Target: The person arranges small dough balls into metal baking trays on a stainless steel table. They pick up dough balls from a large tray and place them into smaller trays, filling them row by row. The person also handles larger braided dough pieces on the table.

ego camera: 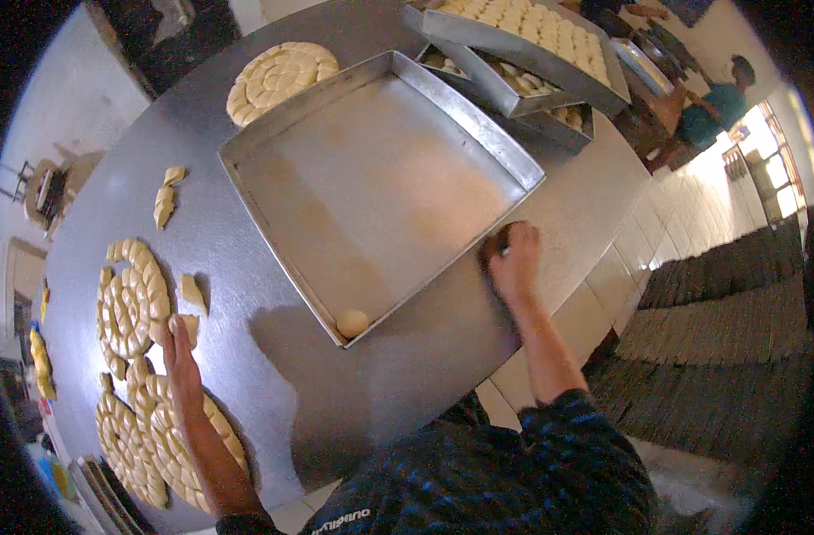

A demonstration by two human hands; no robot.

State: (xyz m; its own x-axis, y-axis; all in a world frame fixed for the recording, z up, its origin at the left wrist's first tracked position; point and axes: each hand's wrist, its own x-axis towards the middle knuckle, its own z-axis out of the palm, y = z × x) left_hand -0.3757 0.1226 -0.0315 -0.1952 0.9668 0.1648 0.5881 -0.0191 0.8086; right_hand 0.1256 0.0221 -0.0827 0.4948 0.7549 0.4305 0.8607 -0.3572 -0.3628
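Note:
My left hand [183,364] reaches to the coiled dough on the left. Its fingertips are at a cut dough piece [189,330] beside a segmented dough spiral [127,307]; whether they grip it is unclear. My right hand [517,261] is low over the table, fingers curled, just outside the near right edge of a large square metal tray [380,194]. A small pale spot shows by its fingers, but what is under the palm is hidden. One round dough ball [352,324] sits in the tray's near corner. Another loose dough piece [192,293] lies above my left fingers.
More dough spirals [129,448] lie below my left hand, another [280,77] beyond the tray. Dough scraps [166,197] lie at left. Stacked trays of shaped dough [534,40] stand at the far right of the metal table [240,247]. A person [711,114] is in the background.

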